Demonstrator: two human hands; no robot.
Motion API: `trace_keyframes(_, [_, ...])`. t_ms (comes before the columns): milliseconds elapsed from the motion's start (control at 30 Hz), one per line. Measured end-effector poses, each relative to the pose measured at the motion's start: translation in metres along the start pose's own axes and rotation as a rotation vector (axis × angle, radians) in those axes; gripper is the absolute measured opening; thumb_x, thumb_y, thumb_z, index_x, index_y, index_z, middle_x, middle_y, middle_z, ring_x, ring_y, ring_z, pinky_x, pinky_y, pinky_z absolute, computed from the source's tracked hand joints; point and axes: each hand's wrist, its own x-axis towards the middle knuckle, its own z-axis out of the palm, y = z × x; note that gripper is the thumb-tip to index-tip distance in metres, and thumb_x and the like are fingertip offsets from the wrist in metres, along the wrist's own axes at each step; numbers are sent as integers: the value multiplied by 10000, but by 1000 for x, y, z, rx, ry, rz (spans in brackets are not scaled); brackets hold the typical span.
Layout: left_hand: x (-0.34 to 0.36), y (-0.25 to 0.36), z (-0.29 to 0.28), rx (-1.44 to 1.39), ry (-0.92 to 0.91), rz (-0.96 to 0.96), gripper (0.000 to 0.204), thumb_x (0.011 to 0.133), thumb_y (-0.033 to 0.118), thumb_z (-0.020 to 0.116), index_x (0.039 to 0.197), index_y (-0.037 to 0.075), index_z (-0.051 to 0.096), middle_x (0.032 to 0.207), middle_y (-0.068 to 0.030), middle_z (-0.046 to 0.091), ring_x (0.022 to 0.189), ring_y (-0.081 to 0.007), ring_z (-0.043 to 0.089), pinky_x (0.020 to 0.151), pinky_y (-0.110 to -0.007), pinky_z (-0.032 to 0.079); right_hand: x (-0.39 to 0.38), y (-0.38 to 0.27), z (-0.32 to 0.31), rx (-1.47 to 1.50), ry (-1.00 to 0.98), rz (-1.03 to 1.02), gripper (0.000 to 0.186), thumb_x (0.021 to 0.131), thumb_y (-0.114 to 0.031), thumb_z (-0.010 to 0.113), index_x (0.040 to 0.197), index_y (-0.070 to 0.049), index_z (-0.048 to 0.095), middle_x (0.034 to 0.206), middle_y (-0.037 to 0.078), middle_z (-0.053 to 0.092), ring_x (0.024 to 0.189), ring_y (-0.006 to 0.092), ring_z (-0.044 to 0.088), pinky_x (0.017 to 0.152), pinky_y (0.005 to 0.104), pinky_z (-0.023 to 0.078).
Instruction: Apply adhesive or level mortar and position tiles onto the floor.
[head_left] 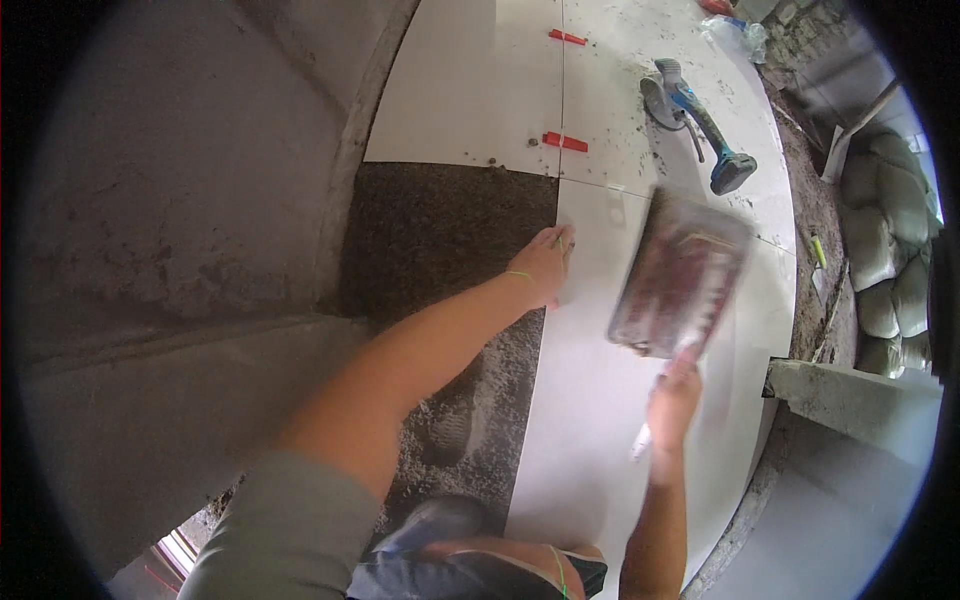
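Note:
My right hand (674,400) grips the pale handle of a broad rectangular trowel (680,275), held over the white tiles. The trowel is blurred, with a reddish-brown face and what look like notches along one edge. My left hand (548,265) is at the long edge of a white tile (590,400), fingers curled; whether a small thing is in them I cannot make out. Beside that edge lies a dark strip of coarse mortar or sand (440,235). My shoe (440,522) is at its near end.
A blue and grey hand-held tool (705,125) with a round pad lies on the far tiles. Red wedges (565,141) straddle a tile joint. A concrete wall (190,180) borders the left. Filled sacks (890,235) are stacked at the right, beyond a concrete ledge (850,395).

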Motion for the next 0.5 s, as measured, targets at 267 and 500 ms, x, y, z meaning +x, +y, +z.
trace_keyframes(267, [1, -6, 8, 13, -5, -1, 1116, 738, 400, 841, 1527, -125, 251, 1632, -269, 197, 1530, -357, 193, 1266, -418, 147, 66, -61, -18, 84, -426, 344, 623, 1036, -598, 411, 747, -59, 524, 548, 22, 426, 403, 145, 414, 378, 329, 325])
trace_keyframes(500, [4, 4, -3, 15, 41, 53, 1114, 741, 431, 825, 1525, -123, 261, 1632, -263, 214, 1535, -353, 189, 1265, -413, 142, 27, 70, 24, -143, -104, 66, 703, 1024, -631, 384, 671, -36, 507, 535, 65, 456, 398, 208, 469, 399, 401, 386])
